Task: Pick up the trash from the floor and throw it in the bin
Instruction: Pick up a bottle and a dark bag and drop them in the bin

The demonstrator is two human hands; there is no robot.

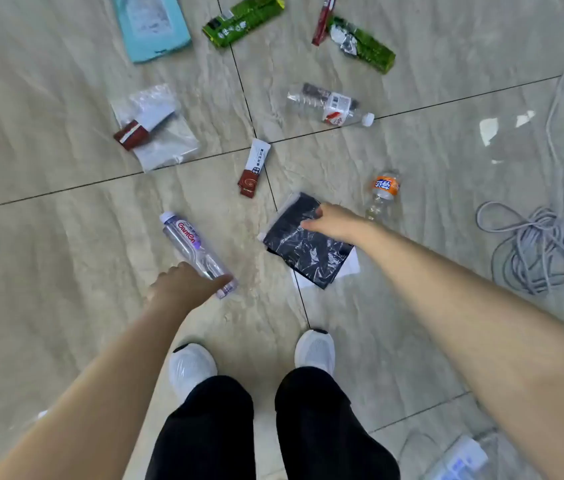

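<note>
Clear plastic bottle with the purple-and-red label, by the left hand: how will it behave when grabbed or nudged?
The clear plastic bottle with the purple-and-red label looks empty, so probably light. It lies on its side on the glossy tiled floor, so a nudge would likely roll or skid it. The left hand is at its base end; thin walls may dent under a squeeze.

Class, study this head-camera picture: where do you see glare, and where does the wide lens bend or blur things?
Head view: window glare on the glossy floor at right; tile seams curve from wide-angle distortion; forearms balloon at the lower edges; the packet bottom right is smeared, while the purple-label bottle stays sharp.
</note>
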